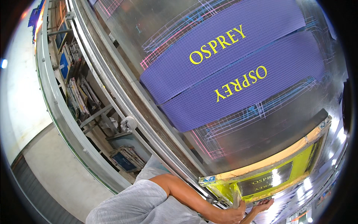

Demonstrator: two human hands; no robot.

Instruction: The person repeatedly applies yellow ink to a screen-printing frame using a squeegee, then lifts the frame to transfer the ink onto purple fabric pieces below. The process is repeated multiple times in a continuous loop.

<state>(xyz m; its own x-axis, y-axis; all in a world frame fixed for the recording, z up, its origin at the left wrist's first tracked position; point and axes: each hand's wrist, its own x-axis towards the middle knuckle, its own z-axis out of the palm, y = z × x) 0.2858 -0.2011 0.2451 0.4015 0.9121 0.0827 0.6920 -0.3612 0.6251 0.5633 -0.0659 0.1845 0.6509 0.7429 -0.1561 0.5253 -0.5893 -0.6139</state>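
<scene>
A wooden-edged printing screen (268, 164) stands tilted over the table at the lower right, its mesh yellow-green around a dark panel with lettering. My left hand (235, 214) is closed around a pale, flat squeegee (236, 198) at the screen's near left corner. Just right of it, my right hand (263, 205) has its fingers curled at the screen's lower edge; what they grip is hidden. Beyond the screen, two purple grid-patterned fabric pieces (223, 48) lie side by side on the dark table (246, 136), each bearing yellow lettering in opposite directions.
Pink and blue guide lines (257, 108) surround the fabric. A metal rail (138, 128) runs along the table's left edge. Past it, a shelf holds several stacked frames (78, 97), with more frames (128, 158) lower down. A long pale table (63, 164) stands at far left.
</scene>
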